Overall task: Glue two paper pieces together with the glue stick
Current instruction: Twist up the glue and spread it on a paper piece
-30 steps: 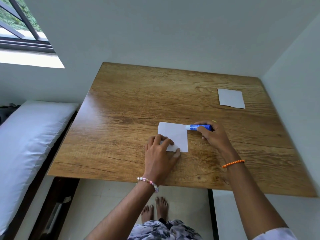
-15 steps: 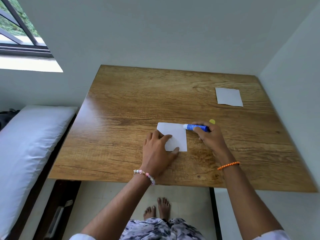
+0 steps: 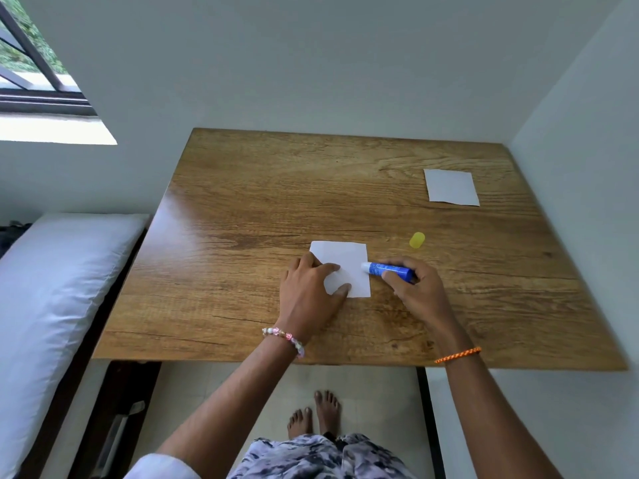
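Note:
A small white paper piece (image 3: 347, 261) lies flat near the middle of the wooden table (image 3: 242, 219). My left hand (image 3: 307, 292) presses its lower left part down with spread fingers. My right hand (image 3: 415, 288) grips a blue glue stick (image 3: 387, 269) held sideways, its white tip touching the paper's right edge. A second white paper piece (image 3: 451, 187) lies at the table's far right. The yellow glue cap (image 3: 417, 240) lies on the wood just beyond my right hand.
White walls close in behind the table and on its right. A bed with a white pillow (image 3: 52, 288) runs along the left side. A window (image 3: 31, 74) is at the upper left. Bare feet (image 3: 316, 414) stand below the table's front edge.
The glue stick has slid down along the paper's right edge, from the top corner toward the middle. The yellow cap, earlier hidden behind my right hand, now shows. My left hand stays on the paper.

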